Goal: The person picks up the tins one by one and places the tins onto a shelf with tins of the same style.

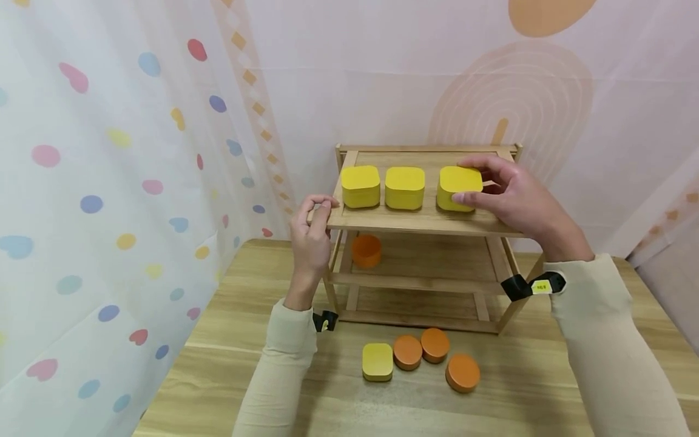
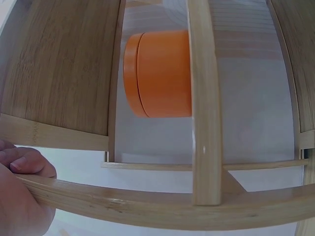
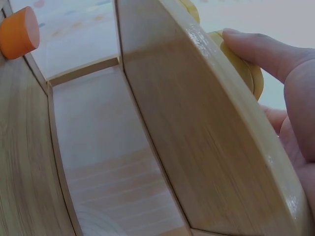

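Yellow rounded-square box (image 1: 460, 179) sits on the top tier of the wooden rack (image 1: 426, 225), towards its right end. The right hand (image 1: 521, 195) pinches it, we note, thumb on the near face, fingers behind, parted just enough to span it; the left hand (image 1: 312, 233) curls round the rack's left front corner. We judge it light, stiff, slightly slick, hardly fragile; best grasped by opposite side walls. Plain bright yellow, flat-topped, corners softened; we see a seam.
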The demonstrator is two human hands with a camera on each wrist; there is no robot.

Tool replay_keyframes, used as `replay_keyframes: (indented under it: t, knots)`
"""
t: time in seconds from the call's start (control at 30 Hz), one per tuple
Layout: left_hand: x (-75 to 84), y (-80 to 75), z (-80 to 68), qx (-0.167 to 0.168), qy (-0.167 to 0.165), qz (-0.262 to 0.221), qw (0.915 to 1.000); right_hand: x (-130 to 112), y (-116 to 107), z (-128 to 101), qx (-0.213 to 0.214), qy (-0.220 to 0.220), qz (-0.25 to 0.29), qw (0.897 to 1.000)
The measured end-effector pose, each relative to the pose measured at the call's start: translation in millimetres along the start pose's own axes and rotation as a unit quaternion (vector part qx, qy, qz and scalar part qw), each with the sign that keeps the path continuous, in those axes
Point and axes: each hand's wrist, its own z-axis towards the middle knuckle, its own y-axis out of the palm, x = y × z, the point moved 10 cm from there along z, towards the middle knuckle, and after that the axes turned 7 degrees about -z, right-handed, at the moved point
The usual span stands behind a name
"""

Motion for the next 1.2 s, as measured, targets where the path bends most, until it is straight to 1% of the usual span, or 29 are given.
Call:
replay_keyframes:
  t: [0.1,0.27,0.5,0.63,0.87,1.2]
  knots:
    - [1.4,0.9,0.1,0.000,-0.001,-0.002,1.0000,0.9,-2.0,-2.3,0.004,0.006,0.008,1.000]
    - [3.6,2.7,0.8,-0.001,-0.004,-0.002,1.0000,-0.3,-5.5,-4.5,0.010,0.009,0.000,1.000]
    - [6.2,0.9,0.7,0.007,-0.007,-0.003,0.9999,-3.5,-5.3,-4.5,0.004,0.013,-0.015,1.000]
    - [5.9,0.7,1.0,0.007,-0.005,-0.004,1.0000,-3.4,-4.9,-4.5,0.001,0.019,-0.028,0.999]
    - [6.8,-0.2,0.9,0.008,-0.004,-0.005,1.0000,-2.0,-1.1,-3.0,-0.011,0.022,-0.034,0.999]
    - [2.8,-1.5,-0.1,0.010,-0.003,0.005,0.9999,-0.6,1.8,-2.1,-0.019,0.021,-0.040,0.999]
